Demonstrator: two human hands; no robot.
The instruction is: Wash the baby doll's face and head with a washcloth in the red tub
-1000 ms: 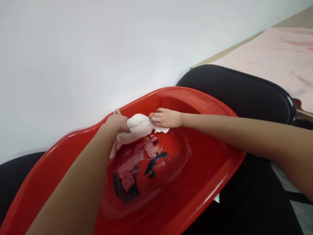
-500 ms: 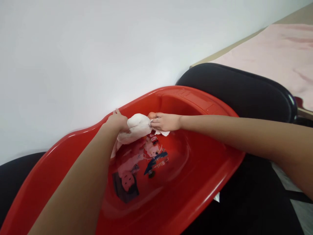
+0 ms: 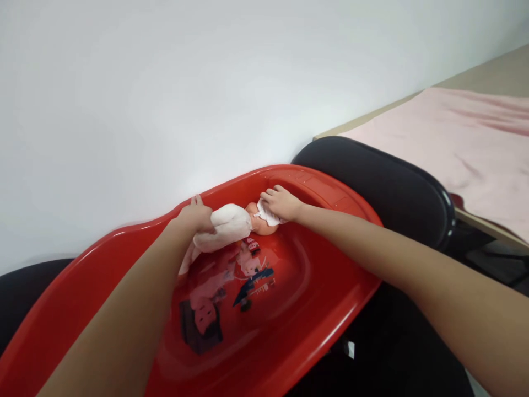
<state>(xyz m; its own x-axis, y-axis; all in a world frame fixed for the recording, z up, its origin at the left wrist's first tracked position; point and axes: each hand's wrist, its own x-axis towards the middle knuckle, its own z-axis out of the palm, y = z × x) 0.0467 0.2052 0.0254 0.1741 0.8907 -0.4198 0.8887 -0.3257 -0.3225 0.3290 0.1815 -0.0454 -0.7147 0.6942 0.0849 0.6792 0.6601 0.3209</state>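
Note:
In the head view, a doll (image 3: pixel 229 223) with a white soft body lies inside a red baby bathtub (image 3: pixel 330 298). Bare, skin-coloured parts (image 3: pixel 264 226) of it show at its right end. My left hand (image 3: pixel 197 215) is at the doll's left end, fingers around it, some of them hidden; my forearm covers part of that end. My right hand (image 3: pixel 283 203) is closed over a white cloth (image 3: pixel 268 215), which lies against the bare parts.
A printed picture (image 3: pixel 223 292) covers part of the tub floor. The tub's far rim runs along a white wall (image 3: pixel 144 99). Black chair-like pieces (image 3: pixel 372 182) stand beyond the tub. At the right is a wooden surface with a pink cloth (image 3: pixel 467 149).
My right hand has shifted slightly right and up on the doll with the white cloth, uncovering more of the bare parts. My left hand stays at the doll's left end. The view has tilted.

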